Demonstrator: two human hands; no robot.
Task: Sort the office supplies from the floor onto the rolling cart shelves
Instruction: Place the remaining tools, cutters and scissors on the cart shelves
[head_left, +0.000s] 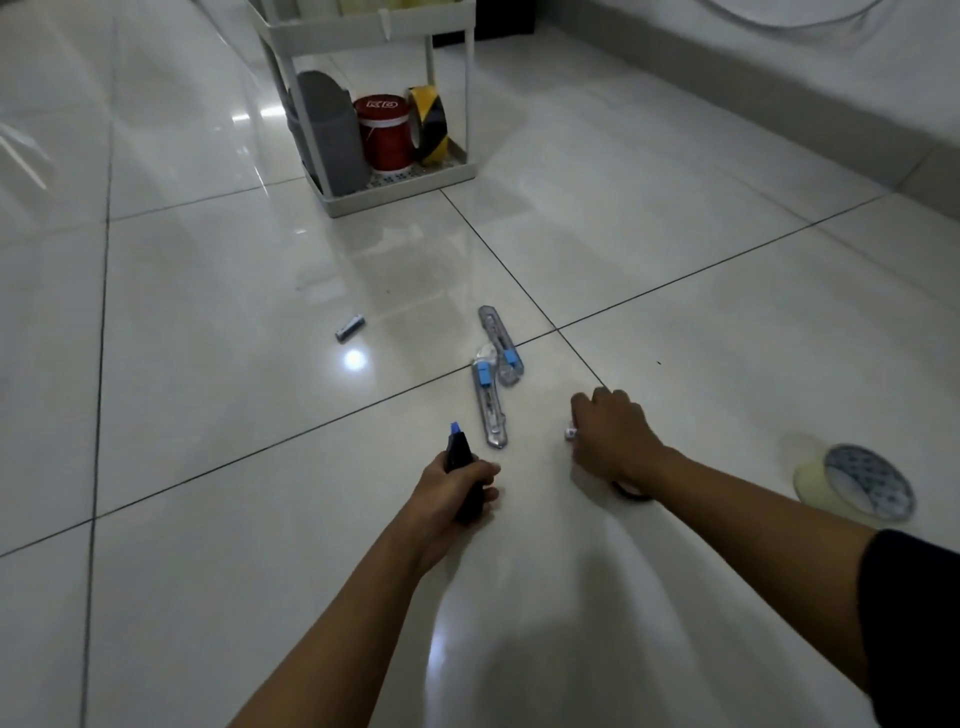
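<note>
Cart (400, 200) bottom shelf: grey bin (327, 135), red tub (385, 132), (striped) tape (428, 124).

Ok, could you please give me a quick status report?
Left hand holds marker. Right hand closing on small item. Two cutters, battery, tape on floor.

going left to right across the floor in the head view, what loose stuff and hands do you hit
small battery → left hand holding a dark marker → two clear utility knives → right hand → tape roll
</note>
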